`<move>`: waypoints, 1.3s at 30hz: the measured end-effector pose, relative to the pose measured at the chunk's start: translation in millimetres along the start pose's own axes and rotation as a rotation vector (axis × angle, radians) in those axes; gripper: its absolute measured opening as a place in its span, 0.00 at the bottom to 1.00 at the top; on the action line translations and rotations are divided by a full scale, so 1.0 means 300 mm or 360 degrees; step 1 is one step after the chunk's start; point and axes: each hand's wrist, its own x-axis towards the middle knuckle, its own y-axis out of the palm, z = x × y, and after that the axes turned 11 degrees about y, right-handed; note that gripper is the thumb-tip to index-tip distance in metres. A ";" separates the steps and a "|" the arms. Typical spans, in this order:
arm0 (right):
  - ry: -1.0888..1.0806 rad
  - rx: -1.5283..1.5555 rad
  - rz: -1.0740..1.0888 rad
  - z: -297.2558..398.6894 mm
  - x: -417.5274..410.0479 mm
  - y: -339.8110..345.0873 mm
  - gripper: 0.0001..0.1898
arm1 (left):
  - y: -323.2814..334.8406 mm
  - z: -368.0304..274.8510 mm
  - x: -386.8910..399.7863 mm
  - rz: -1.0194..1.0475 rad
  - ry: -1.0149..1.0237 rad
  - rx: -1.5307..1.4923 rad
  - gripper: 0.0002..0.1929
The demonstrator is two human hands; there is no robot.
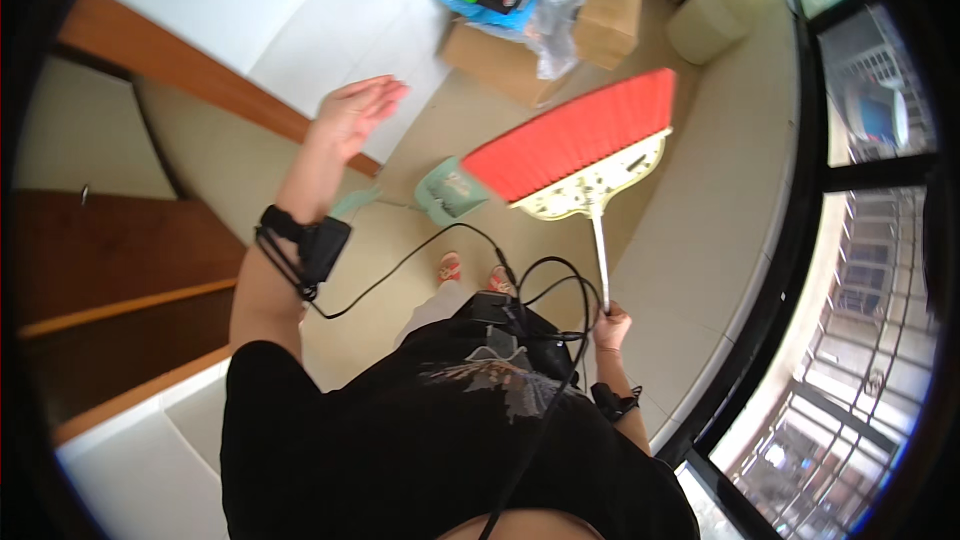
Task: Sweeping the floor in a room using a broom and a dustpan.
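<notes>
My right hand (613, 325) is closed around the thin handle of a broom (589, 154). The broom is held with its head up: red bristles fan out above a pale yellow plastic head with dark patterning. My left hand (361, 112) is raised at the left, its fingers extended and nothing in them. Below and to the right of that hand, a light green plastic dustpan (450, 191) rests on the tiled floor, with small dark bits visible in its pan. A pale green thing (355, 201) shows beside my left forearm.
Cardboard boxes (499, 69) with plastic wrap and a black package lie ahead. A pale bin (705, 20) stands beyond them. A wooden door frame (187, 82) is at the left; black-framed windows (802, 157) line the right. A black cable (397, 266) loops before my body.
</notes>
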 end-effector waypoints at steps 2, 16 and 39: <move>0.0116 -0.0066 -0.0053 -0.040 0.006 0.004 0.14 | 0.019 0.029 -0.044 0.0091 0.0001 -0.0106 0.18; 0.0568 -0.0367 0.0203 -0.135 0.137 -0.036 0.17 | 0.214 0.231 -0.071 -0.0332 -0.0044 0.0236 0.14; 0.1813 -0.0234 0.0552 -0.146 0.132 -0.085 0.13 | -0.080 1.240 0.139 -0.1216 -0.0833 0.0010 0.07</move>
